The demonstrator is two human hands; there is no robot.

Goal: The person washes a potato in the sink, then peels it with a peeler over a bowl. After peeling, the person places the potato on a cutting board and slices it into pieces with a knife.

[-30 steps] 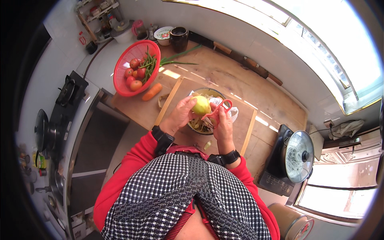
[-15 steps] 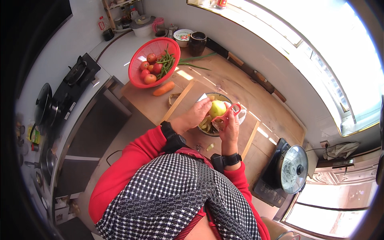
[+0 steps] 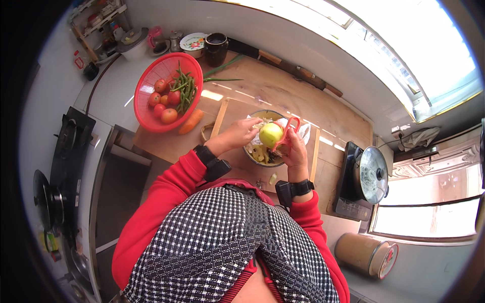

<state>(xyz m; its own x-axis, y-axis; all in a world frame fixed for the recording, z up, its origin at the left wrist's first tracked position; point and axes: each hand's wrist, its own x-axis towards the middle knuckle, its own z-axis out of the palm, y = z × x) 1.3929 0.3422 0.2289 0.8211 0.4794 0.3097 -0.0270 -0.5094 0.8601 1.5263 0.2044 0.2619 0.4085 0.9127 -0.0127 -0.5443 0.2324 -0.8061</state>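
My right hand (image 3: 296, 150) is closed round a red-handled peeler (image 3: 294, 123). A round, smooth, yellow-green fruit or vegetable (image 3: 271, 135) rests against the peeler and that hand's fingers, above the bowl. My left hand (image 3: 237, 136) is just left of it, fingers drawn together near its edge; whether a scrap is between the fingertips I cannot make out. Under both hands stands a dark-rimmed bowl (image 3: 252, 157) holding yellowish peelings (image 3: 259, 153). A small pale scrap (image 3: 273, 179) lies on the wooden board (image 3: 230, 117) in front of the bowl.
A red basket (image 3: 142, 108) of tomatoes and green beans stands at the left, a carrot (image 3: 191, 122) beside it. Behind are a dark jar (image 3: 216, 49) and several knives (image 3: 305, 72) along the wall. A lidded pan (image 3: 373, 174) sits on a black cooktop (image 3: 348, 202) at the right.
My left fingers have moved back from the top of the yellow-green piece, which is now against my right hand and the peeler. The whole view has shifted.
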